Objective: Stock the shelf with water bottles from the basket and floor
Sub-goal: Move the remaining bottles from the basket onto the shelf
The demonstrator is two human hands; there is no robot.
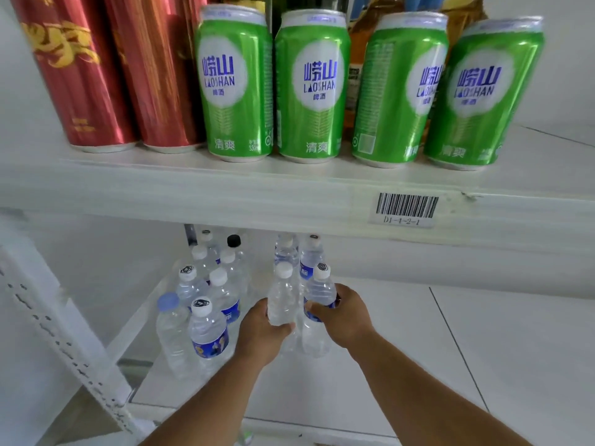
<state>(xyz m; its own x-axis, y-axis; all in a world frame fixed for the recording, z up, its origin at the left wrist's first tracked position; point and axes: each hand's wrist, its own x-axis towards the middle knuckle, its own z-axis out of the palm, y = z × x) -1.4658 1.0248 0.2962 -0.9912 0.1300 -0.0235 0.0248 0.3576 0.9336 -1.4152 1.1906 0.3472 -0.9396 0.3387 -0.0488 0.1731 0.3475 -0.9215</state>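
Observation:
My left hand (262, 336) grips a clear unlabelled water bottle (281, 297) with a white cap, upright on the lower shelf (370, 365). Right beside it, my right hand (341, 317) grips a blue-labelled water bottle (318, 291) whose white cap has a black scribble. Two more bottles (297, 252) stand directly behind these. To the left, a cluster of several water bottles (206, 300) stands on the same shelf, most with white caps, one with a black cap and one with a blue cap. No basket is in view.
The upper shelf (289, 188) carries several green Laoshan cans (312, 88) and two red cans (106, 75), with a barcode tag (407, 209) on its front edge. A white perforated upright (64, 336) runs down the left. White floor tiles (515, 349) lie at right.

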